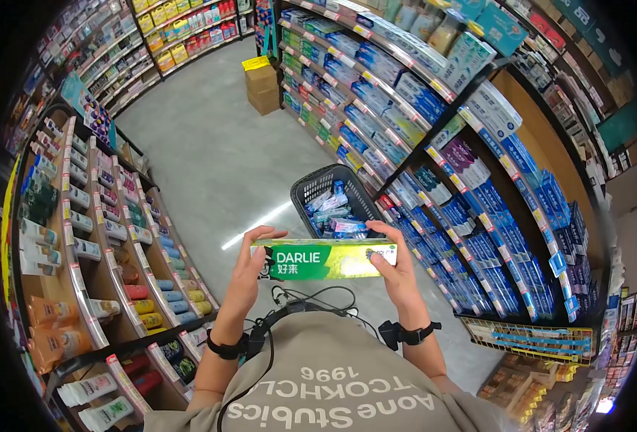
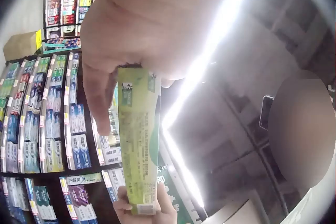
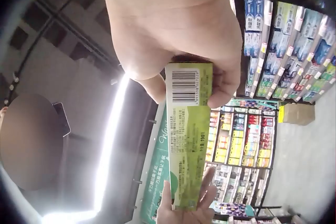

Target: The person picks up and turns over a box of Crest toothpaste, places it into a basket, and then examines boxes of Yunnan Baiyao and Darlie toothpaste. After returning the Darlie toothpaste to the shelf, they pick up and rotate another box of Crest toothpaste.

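Holding the DARLIE toothpaste carton (image 1: 325,261) level in front of the torso, one hand per end. Long axis runs left to right across the body, so neither hand has an outright lead. Left hand (image 1: 243,269) pinches the left end, right hand (image 1: 400,266) the right end; thumbs sit on the printed face, other fingers wrap behind. Brand face points up at the head camera; right wrist view puts the barcode on the reverse, at the right hand's end. Key relation: black shopping basket (image 1: 305,189) is on the far side of the carton, lower down, its near edge hidden. It sits right of centre, so right hand looks nearer. Smaller cartons (image 1: 336,205) already in it, lying at mixed angles.
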A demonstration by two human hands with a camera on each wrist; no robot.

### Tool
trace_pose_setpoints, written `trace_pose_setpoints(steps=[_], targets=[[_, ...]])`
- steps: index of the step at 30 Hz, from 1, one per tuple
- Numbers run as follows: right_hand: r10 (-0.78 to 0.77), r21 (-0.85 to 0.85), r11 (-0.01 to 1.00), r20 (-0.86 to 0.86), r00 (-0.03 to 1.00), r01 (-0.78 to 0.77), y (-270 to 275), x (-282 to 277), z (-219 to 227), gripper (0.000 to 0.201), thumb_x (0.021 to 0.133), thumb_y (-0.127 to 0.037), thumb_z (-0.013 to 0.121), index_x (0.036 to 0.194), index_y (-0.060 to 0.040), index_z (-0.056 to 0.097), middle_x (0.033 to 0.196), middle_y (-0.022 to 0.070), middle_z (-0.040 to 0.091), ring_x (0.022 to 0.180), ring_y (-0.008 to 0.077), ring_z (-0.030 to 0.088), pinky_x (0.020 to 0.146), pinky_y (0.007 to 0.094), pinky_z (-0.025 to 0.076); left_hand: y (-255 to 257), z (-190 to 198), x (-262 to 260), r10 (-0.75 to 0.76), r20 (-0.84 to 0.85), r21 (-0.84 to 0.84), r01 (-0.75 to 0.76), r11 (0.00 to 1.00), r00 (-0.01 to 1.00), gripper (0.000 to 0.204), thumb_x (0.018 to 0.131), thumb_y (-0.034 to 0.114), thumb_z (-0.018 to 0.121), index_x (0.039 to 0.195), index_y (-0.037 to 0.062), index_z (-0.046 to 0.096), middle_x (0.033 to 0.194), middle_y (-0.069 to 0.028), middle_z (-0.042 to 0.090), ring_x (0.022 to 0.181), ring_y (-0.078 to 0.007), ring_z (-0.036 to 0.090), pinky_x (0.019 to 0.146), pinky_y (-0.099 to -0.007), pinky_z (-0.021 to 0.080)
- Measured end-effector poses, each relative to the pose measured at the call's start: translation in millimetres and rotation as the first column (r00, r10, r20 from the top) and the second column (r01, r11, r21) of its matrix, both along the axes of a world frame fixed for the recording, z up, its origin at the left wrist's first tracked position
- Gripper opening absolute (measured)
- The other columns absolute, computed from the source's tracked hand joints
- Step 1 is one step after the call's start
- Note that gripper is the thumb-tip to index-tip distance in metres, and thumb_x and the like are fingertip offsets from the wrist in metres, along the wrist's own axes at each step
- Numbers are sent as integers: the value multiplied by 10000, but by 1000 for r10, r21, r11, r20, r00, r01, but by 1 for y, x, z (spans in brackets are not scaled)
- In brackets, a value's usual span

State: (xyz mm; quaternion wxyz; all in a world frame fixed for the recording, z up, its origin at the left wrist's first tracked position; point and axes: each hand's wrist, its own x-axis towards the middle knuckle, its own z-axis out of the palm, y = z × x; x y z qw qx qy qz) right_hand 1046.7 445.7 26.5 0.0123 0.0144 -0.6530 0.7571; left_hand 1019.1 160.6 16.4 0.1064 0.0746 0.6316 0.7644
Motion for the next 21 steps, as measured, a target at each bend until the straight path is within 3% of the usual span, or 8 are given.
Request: trace_pose_setpoints(steps=[3,6,10,13,17,20,21], targets=[[27,3,1000,19,999,-27,-28,-16,1,531,885,-134,682,1386,-58,524,1457,132,506,1397,245,410,1170,385,291,-30,-7,-11,3,-50,-12,-4,1000,999,471,1075,365,399,1435,61,408,1466,-177,501,1344,-255,471,1140,-395,321],[83,26,996,-19,996,-82,-55,-33,-9,497,939,-69,668,1407,-64,501,1486,96,422,1254,194,522,961,335,553,-61,-15,-17,14,-78,-49,-18,999,997,505,1074,385,389,1452,50,398,1495,-180,465,1439,-279,375,1201,-415,231],[96,24,995,38,995,-97,-86,-49,-9,535,925,-61,685,1422,-67,486,1493,88,414,1253,185,522,953,337,558,-93,-25,-24,36,-65,-60,-40,997,997,548,1067,420,396,1467,47,392,1514,-176,437,1483,-285,310,1217,-417,190],[154,-7,988,51,987,-154,-102,-55,-13,592,910,-53,699,1451,-68,458,1517,85,396,1276,182,513,980,351,545,-116,-40,-34,82,-75,-56,-87,995,994,630,1046,517,420,1483,64,384,1554,-157,422,1402,-227,416,1162,-361,304],[195,-111,975,34,980,-190,-125,-62,-19,741,861,-75,759,1504,-52,392,1561,89,357,1307,184,501,1041,360,503,-138,-33,-47,119,-16,-46,-119,992,993,617,1044,510,434,1463,58,419,1531,-137,448,1300,-200,505,1111,-333,367],[229,-118,966,-17,973,-230,-139,-76,-8,879,789,-96,834,1525,-35,356,1574,98,348,1336,194,482,1086,370,461,-149,-33,-58,139,29,2,-139,990,990,540,1054,441,411,1444,69,447,1498,-133,480,1409,-230,401,1185,-380,253],[245,-106,963,-36,969,-247,-142,-82,-6,926,762,-102,861,1530,-30,347,1576,103,348,1347,198,473,1100,374,446,-152,-33,-63,143,42,18,-144,989,989,537,1055,442,410,1443,72,448,1496,-138,483,1393,-227,419,1175,-374,271]])
